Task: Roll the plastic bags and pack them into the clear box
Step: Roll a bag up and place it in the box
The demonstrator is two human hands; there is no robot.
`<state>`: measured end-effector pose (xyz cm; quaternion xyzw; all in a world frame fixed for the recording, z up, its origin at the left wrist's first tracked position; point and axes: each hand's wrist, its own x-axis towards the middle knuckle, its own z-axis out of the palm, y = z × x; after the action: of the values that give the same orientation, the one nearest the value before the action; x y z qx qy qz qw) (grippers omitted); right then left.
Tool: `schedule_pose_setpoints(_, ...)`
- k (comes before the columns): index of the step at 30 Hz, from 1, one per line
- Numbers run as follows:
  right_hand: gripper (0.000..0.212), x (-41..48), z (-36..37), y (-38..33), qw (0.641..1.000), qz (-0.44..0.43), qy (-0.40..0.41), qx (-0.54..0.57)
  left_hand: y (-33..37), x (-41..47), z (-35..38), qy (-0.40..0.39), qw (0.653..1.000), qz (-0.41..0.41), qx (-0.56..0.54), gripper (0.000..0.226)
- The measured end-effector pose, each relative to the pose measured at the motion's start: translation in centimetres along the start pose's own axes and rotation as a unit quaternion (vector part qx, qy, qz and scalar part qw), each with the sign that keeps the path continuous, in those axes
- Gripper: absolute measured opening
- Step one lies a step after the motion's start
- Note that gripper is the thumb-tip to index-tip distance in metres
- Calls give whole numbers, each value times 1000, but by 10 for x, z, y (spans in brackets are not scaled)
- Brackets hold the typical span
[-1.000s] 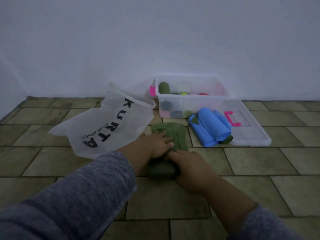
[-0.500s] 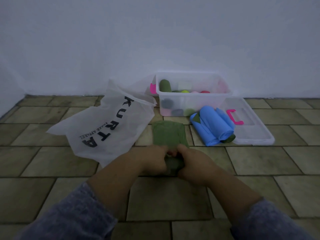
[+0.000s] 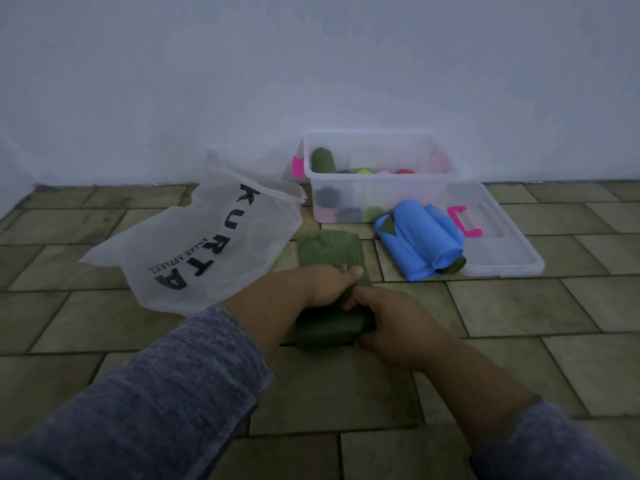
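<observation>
A dark green plastic bag (image 3: 330,252) lies on the tiled floor, its near end wound into a thick roll (image 3: 327,329). My left hand (image 3: 330,284) curls over the flat part just beyond the roll. My right hand (image 3: 391,322) grips the roll's right end. Behind stands the clear box (image 3: 381,192) against the wall, holding several rolled bags in green, pink, yellow and dark colours. A blue bag (image 3: 420,242), partly rolled, lies in front of the box with a small green roll (image 3: 455,265) at its near end.
A large white bag printed KURTA (image 3: 204,244) lies flat to the left. The clear lid (image 3: 495,237) with a pink handle rests on the floor right of the box. A pale wall runs behind everything.
Both hands have pushed the roll away from me along the green bag; the roll is thicker and the flat part is shorter. The view shifted slightly.
</observation>
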<state>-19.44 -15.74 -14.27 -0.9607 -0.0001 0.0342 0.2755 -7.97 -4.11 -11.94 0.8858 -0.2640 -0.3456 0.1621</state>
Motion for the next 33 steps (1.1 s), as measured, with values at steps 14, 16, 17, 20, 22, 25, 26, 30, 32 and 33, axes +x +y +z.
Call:
schedule_pose_setpoints(14,27,11,-14,2,994,80,-48,58,-20,0,18,107,990,90,0,56)
schedule_pose_setpoints(16,26,9,-11,5,994,81,-38,68,-32,-8,25,209,966,152,-7,46)
schedule_pose_setpoints(17,26,7,-9,6,993,77,-30,79,-38,-14,30,250,951,179,-4,40)
schedule_pose_setpoints(20,28,2,1,10,993,73,-2,88,-54,-30,51,294,932,213,9,33)
schedule_pose_setpoints(22,31,-1,7,12,994,72,23,75,-60,-33,60,306,930,205,13,34)
schedule_pose_setpoints(25,32,-4,11,14,996,42,60,45,-59,-30,59,317,930,185,0,35)
schedule_pose_setpoints(26,33,-5,10,15,996,39,79,32,-58,-29,58,312,934,175,-4,36)
schedule_pose_setpoints(30,29,-4,6,19,988,89,130,-10,-54,-25,55,330,936,121,17,36)
schedule_pose_setpoints(32,23,-1,6,19,985,105,140,-6,-53,-23,52,362,923,109,71,35)
schedule_pose_setpoints(33,23,2,6,18,984,111,139,-11,-53,-23,50,378,914,111,97,33)
